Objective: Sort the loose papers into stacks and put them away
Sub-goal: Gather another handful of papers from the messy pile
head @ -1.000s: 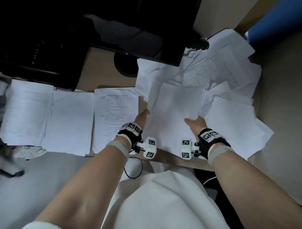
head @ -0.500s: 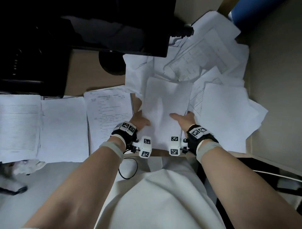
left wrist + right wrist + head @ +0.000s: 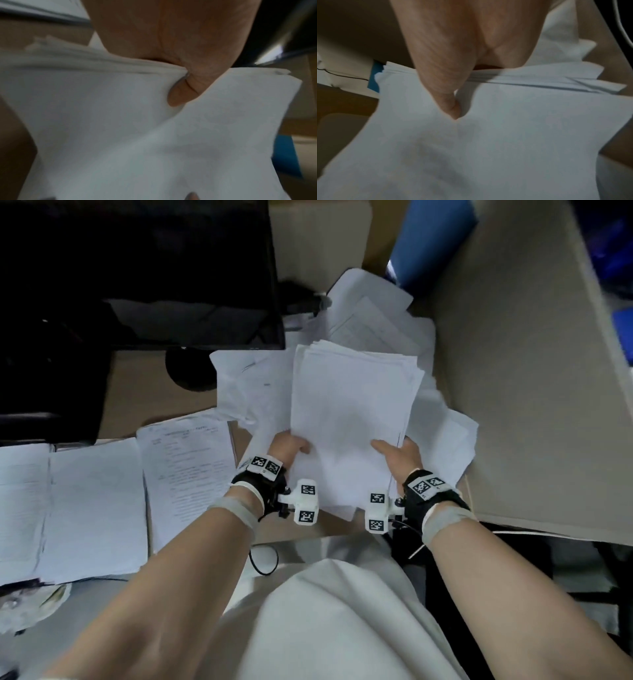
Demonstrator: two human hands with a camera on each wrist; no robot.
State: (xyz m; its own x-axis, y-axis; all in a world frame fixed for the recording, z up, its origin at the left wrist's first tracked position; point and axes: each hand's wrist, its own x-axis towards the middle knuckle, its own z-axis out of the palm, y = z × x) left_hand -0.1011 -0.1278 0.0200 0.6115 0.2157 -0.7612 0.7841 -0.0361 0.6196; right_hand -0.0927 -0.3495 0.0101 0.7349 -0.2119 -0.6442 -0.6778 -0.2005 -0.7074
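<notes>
Paper stack point(image 3: 352, 419) is lifted above the loose papers point(image 3: 442, 436) on the worktop point(image 3: 137, 392), long axis pointing away from you. Your left hand point(image 3: 287, 446) and right hand point(image 3: 399, 455) pinch its near corners, thumbs on top. Sorted piles point(image 3: 92, 508) lie to your left, nearer the left hand.

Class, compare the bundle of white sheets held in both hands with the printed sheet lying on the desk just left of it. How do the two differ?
The held bundle of white sheets is many sheets thick, lifted off the desk, gripped by the left hand and right hand; the printed sheet lies flat, untouched. The bundle's top face looks blank; the printed sheet shows lines of text. The bundle's edges are uneven. Both are white paper.
</notes>
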